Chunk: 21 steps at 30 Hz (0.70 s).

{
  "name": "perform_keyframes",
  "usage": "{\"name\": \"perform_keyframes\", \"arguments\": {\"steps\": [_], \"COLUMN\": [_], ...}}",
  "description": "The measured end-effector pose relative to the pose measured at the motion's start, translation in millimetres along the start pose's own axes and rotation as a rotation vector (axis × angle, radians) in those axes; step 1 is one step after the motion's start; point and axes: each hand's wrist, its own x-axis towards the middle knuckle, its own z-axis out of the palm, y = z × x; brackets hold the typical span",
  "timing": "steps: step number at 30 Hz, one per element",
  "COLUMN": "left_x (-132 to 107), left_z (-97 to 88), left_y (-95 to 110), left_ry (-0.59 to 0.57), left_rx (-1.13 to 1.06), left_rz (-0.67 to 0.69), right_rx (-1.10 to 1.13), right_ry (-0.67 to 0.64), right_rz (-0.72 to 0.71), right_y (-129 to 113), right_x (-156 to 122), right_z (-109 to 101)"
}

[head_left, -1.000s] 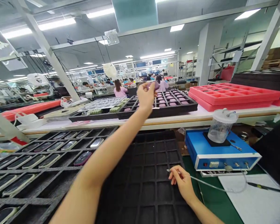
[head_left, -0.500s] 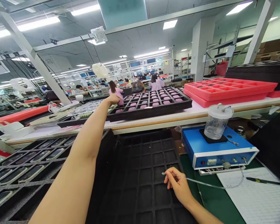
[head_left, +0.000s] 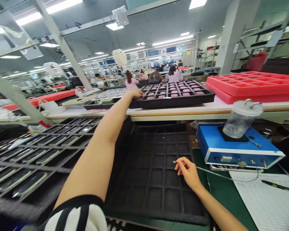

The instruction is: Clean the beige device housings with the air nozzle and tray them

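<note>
Left hand (head_left: pixel 136 93) stretched far out, fingers bunched at the near left corner of the black compartment tray (head_left: pixel 173 104) (anything pinched is hidden), pink pieces (head_left: pixel 149 98) just beyond. Right hand (head_left: pixel 189 173) narrowly pinches a thin clear vacuum tube (head_left: pixel 214 173), its long axis running leftward, tip over the black foam tray (head_left: pixel 159 127).

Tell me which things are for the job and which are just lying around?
For the job: left hand, black tray of pink pieces, right hand, thin clear tube.
Just lying around: red foam trays, black pen, grid paper.
</note>
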Motion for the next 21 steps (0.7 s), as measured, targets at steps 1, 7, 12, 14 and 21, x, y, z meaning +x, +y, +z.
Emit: {"name": "perform_keyframes", "arguments": {"steps": [1,7,12,14,21], "left_x": [-0.5,-12.9,-74.7,-106.8,-168.7], "left_z": [-1.2,-47.4,-73.9,-65.4,-16.0], "left_y": [-1.7,-37.2,-85.9,-96.6,-89.2], "left_ry": [-0.007,0.019,-0.169,-0.302,-0.354], "left_rx": [0.008,0.063,0.086,0.050,0.019], "left_rz": [-0.039,-0.233,-0.395,-0.429,-0.402], "right_rx": [-0.010,-0.043,-0.053,-0.058,-0.085], "right_ry": [-0.002,-0.029,-0.028,-0.028,-0.034], "right_rz": [-0.004,-0.018,-0.026,-0.027,-0.042], "right_y": [0.7,-1.4,-3.0,-2.4,-0.3], "right_x": [-0.1,-2.8,-4.0,-3.9,-4.1], "right_z": [-0.9,-4.9,-5.1,-5.2,-6.4]}}
